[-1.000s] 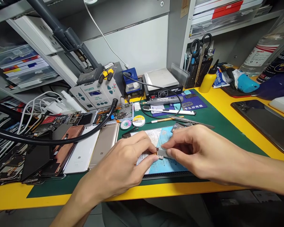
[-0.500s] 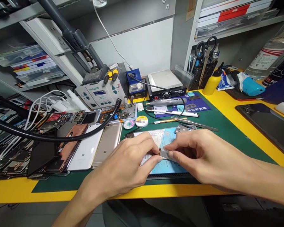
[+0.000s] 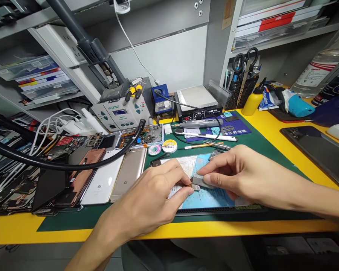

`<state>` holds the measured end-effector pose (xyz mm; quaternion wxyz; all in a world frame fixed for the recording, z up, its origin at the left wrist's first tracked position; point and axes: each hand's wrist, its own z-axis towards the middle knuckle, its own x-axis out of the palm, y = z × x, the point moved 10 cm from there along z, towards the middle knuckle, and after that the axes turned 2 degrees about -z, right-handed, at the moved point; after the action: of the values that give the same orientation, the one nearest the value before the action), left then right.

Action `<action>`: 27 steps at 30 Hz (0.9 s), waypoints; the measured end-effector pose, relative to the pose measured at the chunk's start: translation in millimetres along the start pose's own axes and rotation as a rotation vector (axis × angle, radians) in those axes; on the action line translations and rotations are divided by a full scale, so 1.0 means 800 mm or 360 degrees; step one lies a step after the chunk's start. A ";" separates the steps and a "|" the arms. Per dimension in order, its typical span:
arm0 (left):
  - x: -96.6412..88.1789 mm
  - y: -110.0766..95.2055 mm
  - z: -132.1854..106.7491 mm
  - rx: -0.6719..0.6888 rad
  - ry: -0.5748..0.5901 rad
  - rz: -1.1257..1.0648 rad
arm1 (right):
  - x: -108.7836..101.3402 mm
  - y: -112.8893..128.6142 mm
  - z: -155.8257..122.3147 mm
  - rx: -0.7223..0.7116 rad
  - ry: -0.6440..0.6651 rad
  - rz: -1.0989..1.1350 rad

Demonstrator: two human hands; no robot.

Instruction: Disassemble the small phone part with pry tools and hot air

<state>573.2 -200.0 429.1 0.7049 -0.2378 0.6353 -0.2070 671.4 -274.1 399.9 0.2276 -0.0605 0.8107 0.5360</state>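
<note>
Over the mat [image 3: 211, 198], our left hand [image 3: 152, 195] and right hand [image 3: 238, 173] both pinch one small part [image 3: 200, 181]; work on it looks midway.

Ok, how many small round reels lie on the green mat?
2: the pale reel and the yellow-labelled reel right beside it, both just in front of the parts tray; more may be hidden.

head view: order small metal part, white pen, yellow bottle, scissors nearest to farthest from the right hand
1. small metal part, pinched by the right hand
2. white pen, behind it on the mat
3. yellow bottle, back right
4. scissors, in the holder behind
</note>
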 end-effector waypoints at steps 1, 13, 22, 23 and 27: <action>-0.001 0.000 0.000 0.0005 -0.0006 -0.0002 | -0.001 -0.002 0.000 0.0011 -0.0008 -0.0013; 0.000 0.002 -0.003 -0.0023 -0.0014 0.0007 | 0.000 0.003 0.000 -0.0266 -0.0109 -0.0247; -0.001 0.000 -0.001 0.0007 -0.0019 0.0041 | 0.004 0.008 -0.002 -0.0304 -0.0126 -0.0258; -0.001 0.000 -0.001 0.0009 -0.0020 0.0041 | 0.004 0.009 -0.003 -0.0313 -0.0137 -0.0258; 0.000 -0.001 -0.001 0.0016 -0.0013 0.0042 | 0.003 0.011 -0.005 -0.0364 -0.0187 -0.0290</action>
<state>572.4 -200.9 429.2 0.7113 -0.2267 0.6346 -0.1998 665.0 -273.6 407.8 0.3141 -0.1279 0.7208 0.6045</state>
